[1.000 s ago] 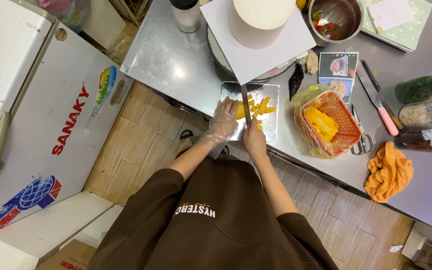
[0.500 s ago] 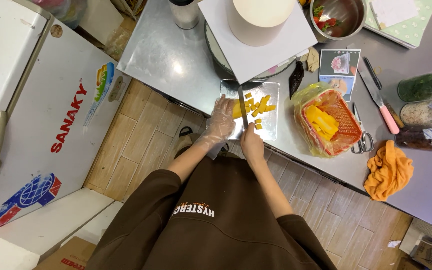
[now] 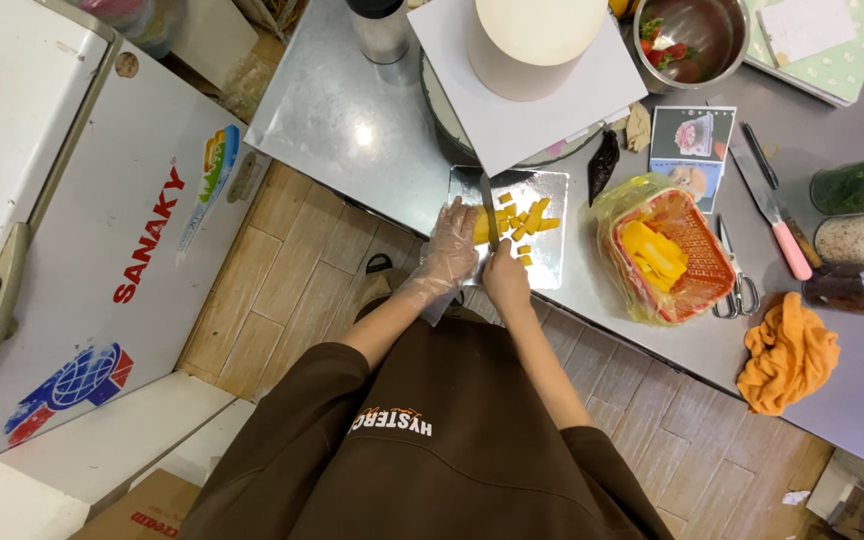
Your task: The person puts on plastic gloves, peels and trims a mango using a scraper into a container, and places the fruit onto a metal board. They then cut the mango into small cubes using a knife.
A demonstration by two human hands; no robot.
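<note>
- Since half a second ago, my knife (image 3: 489,205) has shifted slightly across the clear cutting board (image 3: 542,262).
- My right hand (image 3: 505,278) grips its handle; my gloved left hand (image 3: 451,248) presses yellow fruit pieces (image 3: 518,220).
- Just right, a red basket (image 3: 694,248) holds yellow slices.
- Beyond, a picture card (image 3: 692,132) and steel bowl (image 3: 690,30) of fruit scraps.

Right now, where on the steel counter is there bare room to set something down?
The widest bare steel lies between the metal cup and the clear cutting board, left of the white cake. It is crowded around the red basket, the pink-handled knife and the jars.
</note>
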